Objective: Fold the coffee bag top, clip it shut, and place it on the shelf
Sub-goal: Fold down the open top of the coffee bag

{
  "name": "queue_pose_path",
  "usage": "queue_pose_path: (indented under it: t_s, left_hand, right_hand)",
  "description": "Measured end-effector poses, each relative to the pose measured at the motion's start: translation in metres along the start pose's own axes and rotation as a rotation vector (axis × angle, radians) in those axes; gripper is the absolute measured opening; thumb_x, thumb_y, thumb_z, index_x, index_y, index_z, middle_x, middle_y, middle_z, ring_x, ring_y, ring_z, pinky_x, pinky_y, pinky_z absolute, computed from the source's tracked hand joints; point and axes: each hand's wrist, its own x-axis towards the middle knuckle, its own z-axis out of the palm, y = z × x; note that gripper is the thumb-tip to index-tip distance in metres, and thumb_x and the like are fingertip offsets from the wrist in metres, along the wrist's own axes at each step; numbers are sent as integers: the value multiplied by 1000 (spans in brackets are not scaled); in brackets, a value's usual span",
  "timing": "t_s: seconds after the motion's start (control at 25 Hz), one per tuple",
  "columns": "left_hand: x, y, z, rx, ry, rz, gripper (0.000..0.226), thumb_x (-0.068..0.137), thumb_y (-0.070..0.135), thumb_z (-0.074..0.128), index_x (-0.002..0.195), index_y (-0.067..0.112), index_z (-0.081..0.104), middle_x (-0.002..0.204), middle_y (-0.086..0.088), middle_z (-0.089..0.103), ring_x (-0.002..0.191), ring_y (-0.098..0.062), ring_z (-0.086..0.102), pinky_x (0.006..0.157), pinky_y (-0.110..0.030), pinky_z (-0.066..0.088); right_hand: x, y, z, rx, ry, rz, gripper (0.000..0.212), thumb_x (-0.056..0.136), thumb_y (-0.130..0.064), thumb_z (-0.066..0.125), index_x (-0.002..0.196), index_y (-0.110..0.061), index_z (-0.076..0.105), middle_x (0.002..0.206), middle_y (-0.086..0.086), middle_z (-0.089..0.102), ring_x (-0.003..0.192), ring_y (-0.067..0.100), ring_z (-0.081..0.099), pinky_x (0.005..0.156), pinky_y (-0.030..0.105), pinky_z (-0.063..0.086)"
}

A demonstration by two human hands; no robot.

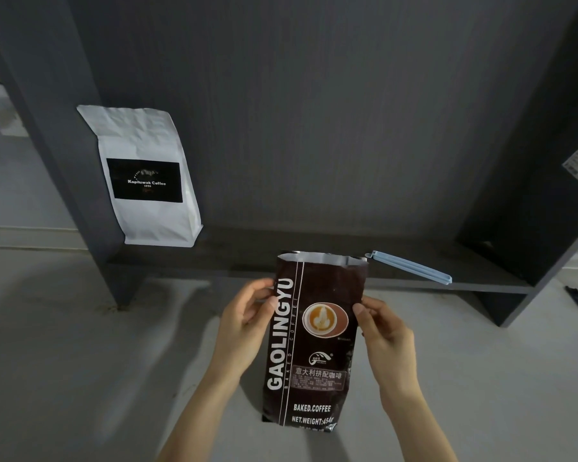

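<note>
At far left, wall and floor: pale, blurred, outside the dark shelf unit.
Shelf [397, 284]: dark grey board low in the unit, with upright side panels at either end and a grey back panel behind.
White bag [141, 175]: upright on the left end of the shelf, leaning against the left side panel; black label reading "Kopiluwak Coffee"; top flattened shut.
Left hand [244, 331]: grip closed on the left edge of the coffee bag, thumb on the front face near the upper part, fingers curled behind.
Coffee bag [311, 345]: dark brown, printed "GAOLINGYU" and "BAKED.COFFEE", with a latte-cup picture; held upright between both hands, in front of the shelf and above the pale floor, not resting on the shelf; top open and unfolded, silvery lining showing at the mouth.
Right hand [386, 341]: grip closed on the right edge of the coffee bag, thumb tip pressed on the front beside the cup picture, fingers hidden behind.
Clip [411, 265]: long pale-blue sealing clip lying on the shelf just right of the bag's mouth, apart from both hands; open or shut, cannot tell.
Right side panel: white sticker with a printed code, too small to read.
Floor at far right: small dark object, too blurred to identify.
</note>
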Motion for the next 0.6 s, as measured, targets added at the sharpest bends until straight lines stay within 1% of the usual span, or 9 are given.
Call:
queue_pose_path:
  t_s: [0.12, 0.24, 0.28, 0.32, 0.4, 0.44, 0.52, 0.6]
  left_hand:
    - [0, -2, -1, 22, 22, -9, 24, 83, 6, 54, 85, 30, 56, 89, 2, 66, 78, 7, 61, 69, -2, 44]
    - [2, -3, -1, 38, 24, -14, 20, 83, 6, 54, 83, 26, 56, 89, -2, 66, 77, 5, 61, 70, -4, 45]
    - [2, -3, -1, 37, 22, -14, 19, 83, 5, 54, 82, 25, 56, 88, 0, 67, 76, 6, 61, 69, -4, 45]
    - [1, -2, -1, 35, 24, -9, 21, 83, 4, 54, 81, 24, 57, 84, 6, 68, 75, 8, 61, 68, -3, 44]
    - [-1, -1, -1, 29, 20, 1, 26, 82, -3, 51, 78, 22, 58, 73, 14, 70, 73, 10, 61, 66, -1, 43]
    - [-2, 0, -1, 31, 9, 2, 27, 82, -8, 49, 78, 17, 59, 72, 13, 69, 72, 10, 62, 65, -1, 44]
    - [-2, 2, -3, 31, -18, -13, 29, 79, -15, 44, 78, 9, 59, 78, 8, 67, 72, 9, 63, 64, -2, 44]
    - [-3, 4, -5, 5, -39, -39, 33, 77, -18, 42, 77, 11, 59, 81, 6, 66, 74, 10, 62, 66, -2, 45]
  right_hand:
    - [-2, -1, 3, 25, 6, -29, 22, 85, -7, 53, 76, -24, 61, 67, -4, 66, 57, -5, 61, 52, 7, 48]
    - [-1, 0, 3, -9, 13, -66, 27, 85, -6, 53, 78, -31, 58, 68, -2, 63, 59, -2, 60, 55, 7, 48]
    - [-1, 1, 3, -17, 10, -72, 27, 85, -5, 53, 79, -31, 58, 69, -1, 62, 62, 0, 60, 56, 8, 48]
    - [-1, 1, 2, -17, 3, -76, 26, 85, -4, 52, 80, -29, 58, 71, 0, 63, 63, 1, 60, 56, 8, 48]
    - [-1, 3, 1, -7, -9, -80, 29, 85, 3, 49, 78, -23, 59, 70, -6, 65, 63, -3, 60, 57, 7, 47]
    - [-1, 4, 1, -8, -15, -82, 33, 85, 6, 47, 75, -23, 59, 67, -10, 67, 63, -6, 59, 59, 6, 46]
    - [-1, 6, -2, -26, -30, -73, 40, 84, 10, 43, 71, -23, 60, 64, -19, 68, 64, -7, 58, 61, 6, 46]
    - [0, 7, -4, -31, -45, -57, 39, 86, 8, 42, 71, -23, 61, 65, -24, 68, 66, -7, 59, 62, 6, 46]
